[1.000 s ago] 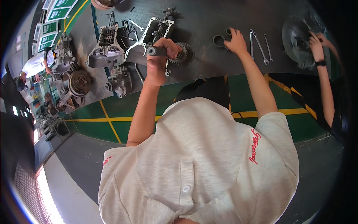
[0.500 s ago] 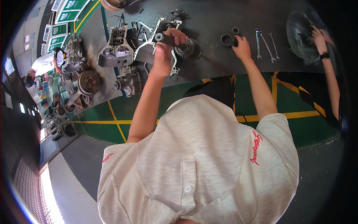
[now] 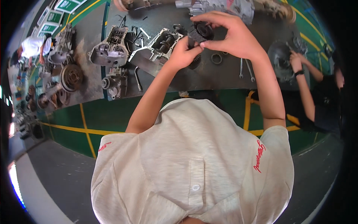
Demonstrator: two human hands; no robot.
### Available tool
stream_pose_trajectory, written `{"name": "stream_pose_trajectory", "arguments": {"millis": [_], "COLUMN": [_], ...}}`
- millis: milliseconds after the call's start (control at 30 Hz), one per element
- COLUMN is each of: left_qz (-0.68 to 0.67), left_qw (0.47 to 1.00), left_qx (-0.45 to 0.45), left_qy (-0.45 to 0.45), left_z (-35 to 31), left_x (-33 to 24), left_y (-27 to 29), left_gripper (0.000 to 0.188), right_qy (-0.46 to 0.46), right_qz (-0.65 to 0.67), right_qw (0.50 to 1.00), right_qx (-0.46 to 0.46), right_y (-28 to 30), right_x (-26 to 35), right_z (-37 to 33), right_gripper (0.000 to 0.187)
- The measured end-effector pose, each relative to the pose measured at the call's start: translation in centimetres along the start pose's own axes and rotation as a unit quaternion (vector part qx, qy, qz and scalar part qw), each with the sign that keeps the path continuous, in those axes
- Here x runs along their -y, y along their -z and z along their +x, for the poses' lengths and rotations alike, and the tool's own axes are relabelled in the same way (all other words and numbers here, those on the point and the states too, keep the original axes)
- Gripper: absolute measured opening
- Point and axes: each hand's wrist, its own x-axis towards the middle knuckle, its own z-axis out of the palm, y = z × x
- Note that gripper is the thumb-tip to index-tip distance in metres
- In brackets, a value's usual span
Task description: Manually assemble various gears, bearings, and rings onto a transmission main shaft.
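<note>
My left hand (image 3: 183, 54) is closed around a dark metal shaft (image 3: 192, 42), most of which its fingers hide. At the shaft's far end, my right hand (image 3: 236, 37) curls over a dark toothed gear (image 3: 202, 31), fingers along its far side and thumb on its near side. The two hands nearly meet at the thumbs. Whether the gear sits on the shaft or is only held against it, I cannot tell. Below them on the dark bench lies a ring (image 3: 216, 58). Another toothed gear (image 3: 195, 62) shows partly behind my left hand.
An open gearbox housing half (image 3: 154, 52) lies left of my hands, with another casing (image 3: 108, 52) farther left. Wrenches (image 3: 241, 69) lie under my right forearm. At right, a co-worker's hands (image 3: 296, 59) touch a large bell-shaped housing (image 3: 279, 59). A transmission (image 3: 223, 9) stands at the back.
My right hand has left the small parts by the rings and come left to the gear near my left hand. The left hand has moved right with the shaft. The whole view has shifted.
</note>
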Motion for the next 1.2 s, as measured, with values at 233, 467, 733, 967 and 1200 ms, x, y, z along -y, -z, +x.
{"name": "stream_pose_trajectory", "arguments": {"millis": [233,467,733,967,1200], "left_qz": [-0.075,-0.021,-0.041,-0.031,-0.007], "left_qw": [0.993,0.996,0.995,0.996,0.998], "left_qx": [0.034,-0.010,-0.018,0.014,-0.049], "left_qy": [-0.084,-0.087,-0.089,-0.079,-0.039], "left_z": [-1.1,-1.0,-1.0,-1.4,-2.1], "left_x": [-0.7,0.6,1.0,0.8,0.2], "left_y": [-0.2,-0.7,-1.7,-2.0,-1.8], "left_gripper": [0.030,0.029,0.026,0.023,0.052], "right_qy": [0.039,0.005,-0.065,-0.049,-0.096], "right_qz": [-0.115,-0.072,-0.040,-0.092,-0.090], "right_qw": [0.991,0.997,0.996,0.993,0.990], "right_qx": [0.059,0.027,-0.047,0.061,0.052], "right_y": [-2.6,-3.6,-4.1,-3.7,-6.3], "right_x": [2.2,2.2,2.1,1.7,-0.3], "right_z": [1.6,1.5,0.3,0.1,-0.9], "right_gripper": [0.061,0.061,0.059,0.063,0.058]}}
